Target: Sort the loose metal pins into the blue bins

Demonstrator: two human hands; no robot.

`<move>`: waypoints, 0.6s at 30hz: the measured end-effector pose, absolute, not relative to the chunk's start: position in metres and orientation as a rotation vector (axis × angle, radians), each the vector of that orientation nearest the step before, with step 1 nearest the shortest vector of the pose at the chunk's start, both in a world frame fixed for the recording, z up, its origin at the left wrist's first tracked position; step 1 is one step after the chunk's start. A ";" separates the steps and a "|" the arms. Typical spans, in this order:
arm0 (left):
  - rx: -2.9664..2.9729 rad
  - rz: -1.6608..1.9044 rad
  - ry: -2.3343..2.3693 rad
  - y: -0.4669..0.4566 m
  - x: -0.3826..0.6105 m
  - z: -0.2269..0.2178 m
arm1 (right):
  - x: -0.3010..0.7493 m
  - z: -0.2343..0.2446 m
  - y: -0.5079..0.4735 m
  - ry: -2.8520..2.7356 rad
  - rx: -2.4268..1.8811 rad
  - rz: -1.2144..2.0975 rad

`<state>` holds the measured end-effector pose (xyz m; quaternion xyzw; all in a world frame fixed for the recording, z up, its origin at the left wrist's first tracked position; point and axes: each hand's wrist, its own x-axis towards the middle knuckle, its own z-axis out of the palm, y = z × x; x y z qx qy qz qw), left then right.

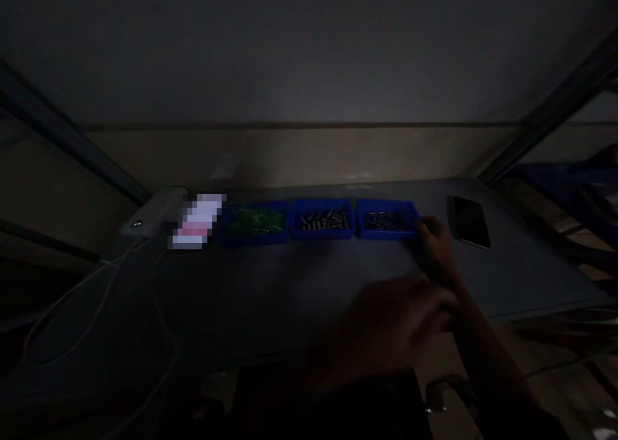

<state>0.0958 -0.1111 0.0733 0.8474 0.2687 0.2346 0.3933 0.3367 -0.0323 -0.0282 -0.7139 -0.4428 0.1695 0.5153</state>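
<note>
Three small blue bins stand in a row on the dark table. The right bin [386,236] holds thin dark metal pins or screws, and my right hand [437,239] grips its right end, fingers at the wall. In the middle bin [322,235] lie short silvery cylinders. Green, partly see-through pieces fill the left bin [255,239]. My left hand [403,314] is smeared by motion in front of the table's near side, crossing before my right forearm. Its fingers cannot be made out, nor whether it holds anything.
A dark phone [470,221] lies right of the bins. On the left are a lit, pixelated screen [197,222] and a white power strip [157,211] with loose cables [103,298]. Metal frame posts [555,118] flank the table [251,298]; a wall closes the back.
</note>
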 end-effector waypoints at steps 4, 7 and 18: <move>2.252 0.749 1.308 -0.064 0.085 0.045 | 0.328 -0.031 -0.045 -0.848 -1.792 0.348; 2.327 0.574 1.467 -0.046 0.074 0.024 | 0.329 -0.034 -0.059 -0.754 -1.797 0.440; 2.333 0.452 1.563 -0.053 0.056 0.007 | 0.328 -0.005 -0.049 -0.873 -1.903 0.686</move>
